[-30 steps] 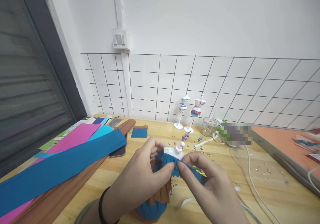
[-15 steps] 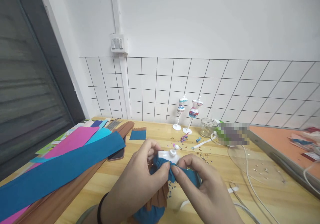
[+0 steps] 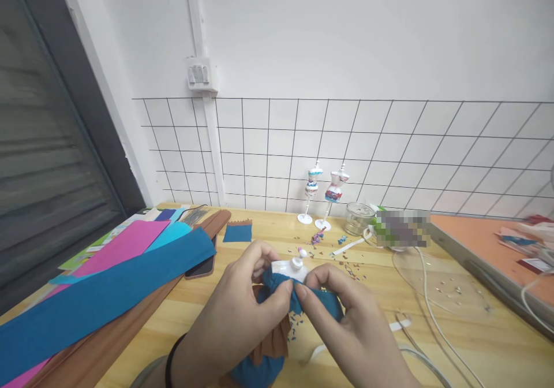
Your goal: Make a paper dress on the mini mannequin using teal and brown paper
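A small white mannequin (image 3: pixel 291 268) with a knobbed neck is held between both hands, blue paper or cloth wrapped round its chest. My left hand (image 3: pixel 255 307) is closed on the blue material (image 3: pixel 277 281) at its left side, thumb pressed at the front. My right hand (image 3: pixel 346 319) pinches the same material at the front, its thumb beside the left one. A blue end sticks out behind my right fingers. Pleated brown material (image 3: pixel 274 339) and a fuller blue part (image 3: pixel 259 370) hang below. The mannequin's stand is hidden.
Two small decorated mannequins (image 3: pixel 310 189) stand at the back by a glass jar (image 3: pixel 358 219). Blue, pink and brown sheets (image 3: pixel 108 284) lie at left, partly over a phone (image 3: pixel 201 267). Scraps, a white strip (image 3: pixel 348 246) and cables (image 3: pixel 426 295) lie about.
The whole view has shifted slightly, so most things appear a little further left. Both hands keep their grip on the blue material, with hardly any change in the fingers.
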Tool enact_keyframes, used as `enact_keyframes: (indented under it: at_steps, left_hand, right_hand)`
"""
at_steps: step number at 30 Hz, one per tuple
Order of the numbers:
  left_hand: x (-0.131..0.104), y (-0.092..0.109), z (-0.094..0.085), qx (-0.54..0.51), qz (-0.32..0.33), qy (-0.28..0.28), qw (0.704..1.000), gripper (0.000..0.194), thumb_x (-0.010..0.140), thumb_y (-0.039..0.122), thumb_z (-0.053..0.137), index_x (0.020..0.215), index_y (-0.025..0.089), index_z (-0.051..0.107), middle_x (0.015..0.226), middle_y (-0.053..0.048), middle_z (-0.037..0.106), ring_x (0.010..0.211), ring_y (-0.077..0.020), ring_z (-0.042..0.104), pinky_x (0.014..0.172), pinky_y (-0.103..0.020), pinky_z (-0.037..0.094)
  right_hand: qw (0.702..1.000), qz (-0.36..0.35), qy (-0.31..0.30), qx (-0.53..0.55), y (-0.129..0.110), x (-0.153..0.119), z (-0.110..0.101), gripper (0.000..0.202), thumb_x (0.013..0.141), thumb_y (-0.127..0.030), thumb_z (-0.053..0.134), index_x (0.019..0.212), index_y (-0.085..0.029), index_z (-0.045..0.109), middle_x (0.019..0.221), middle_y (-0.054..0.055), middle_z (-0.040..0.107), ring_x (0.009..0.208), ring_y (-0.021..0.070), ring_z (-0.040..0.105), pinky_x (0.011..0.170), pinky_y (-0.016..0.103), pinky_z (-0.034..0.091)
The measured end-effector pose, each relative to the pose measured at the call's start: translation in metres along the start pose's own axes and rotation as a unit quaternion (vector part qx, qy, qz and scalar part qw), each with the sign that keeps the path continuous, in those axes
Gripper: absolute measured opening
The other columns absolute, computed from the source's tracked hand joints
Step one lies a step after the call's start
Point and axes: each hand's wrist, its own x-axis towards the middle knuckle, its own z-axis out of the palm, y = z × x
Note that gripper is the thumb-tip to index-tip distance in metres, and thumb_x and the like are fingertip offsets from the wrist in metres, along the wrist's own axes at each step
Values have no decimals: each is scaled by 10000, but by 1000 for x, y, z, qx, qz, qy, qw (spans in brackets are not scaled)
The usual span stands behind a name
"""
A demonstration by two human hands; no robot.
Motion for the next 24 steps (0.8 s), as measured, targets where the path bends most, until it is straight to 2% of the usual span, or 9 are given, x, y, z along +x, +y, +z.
enact_keyframes:
  at_steps: [8,13,18,24]
  left_hand:
    - [2,1,1,-21,7,-1,1000,41,851,266,496,861,226,492,800,19,591,813,-153,581,659,-226,462]
    - [1,0,0,-12,-1,-7,1000,143,833,329,565,909,236,486,875,11,589,912,-174,577,718,-248,474]
    - [2,1,-1,-30,-23,-35,999,262,798,371,622,961,244,461,899,14,596,863,-167,608,690,-252,488]
    - [3,1,-1,-38,-15,-28,999,276,727,290,670,950,249,512,912,0,650,894,-197,633,708,-272,509]
  right_hand:
    - [1000,-18,15,-5,5,2,2,235,854,-326,521,649,-214,494,553,-40,518,486,107,468,438,211,355]
    - [1000,-12,15,2,6,2,2,224,853,-326,516,660,-215,498,564,-39,518,494,109,466,456,213,363]
    - [1000,16,-2,26,7,2,3,188,845,-330,530,697,-217,508,591,-38,529,519,115,487,482,211,388]
    - [995,55,2,86,5,3,3,191,827,-357,551,697,-221,513,593,-43,516,522,121,479,485,220,388]
